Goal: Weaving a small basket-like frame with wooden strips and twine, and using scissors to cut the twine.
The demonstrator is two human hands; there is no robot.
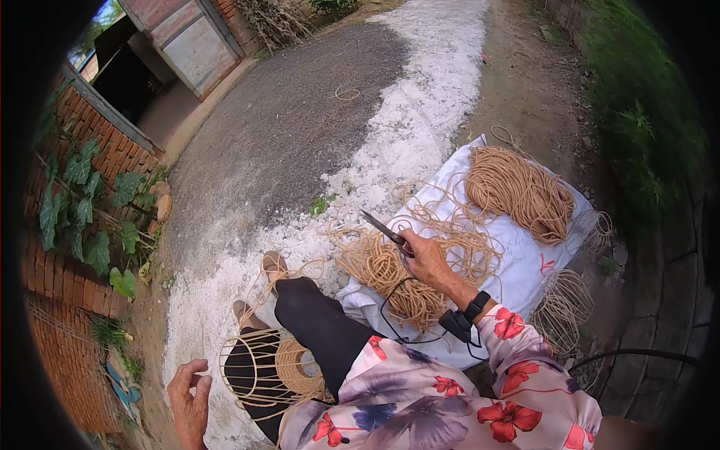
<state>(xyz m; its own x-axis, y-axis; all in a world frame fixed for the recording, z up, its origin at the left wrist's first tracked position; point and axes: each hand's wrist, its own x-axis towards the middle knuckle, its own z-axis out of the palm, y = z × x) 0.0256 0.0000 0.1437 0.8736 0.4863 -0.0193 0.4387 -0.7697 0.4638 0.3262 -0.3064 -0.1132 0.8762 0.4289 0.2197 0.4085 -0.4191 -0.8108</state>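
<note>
My right hand (429,259) is closed around a pair of dark scissors (384,228), their blades pointing up and left over a loose heap of tan cord. My left hand (187,397) is raised at the lower left with its fingers a little bent and apart, holding nothing. Between it and my body, a part-made basket (298,367) lies on my legs. It has a tightly wound tan cord base and bare ribs (251,365) fanning out to the left. The tangled cord (390,277) lies below and left of my right hand.
A white sack (517,262) is spread on the ground at my right. On it rests a big bundle of tan cord (517,191); wire coils (564,307) lie by its edge. A black cable (637,352) runs at the right. A brick wall (71,277) with leafy plants stands left.
</note>
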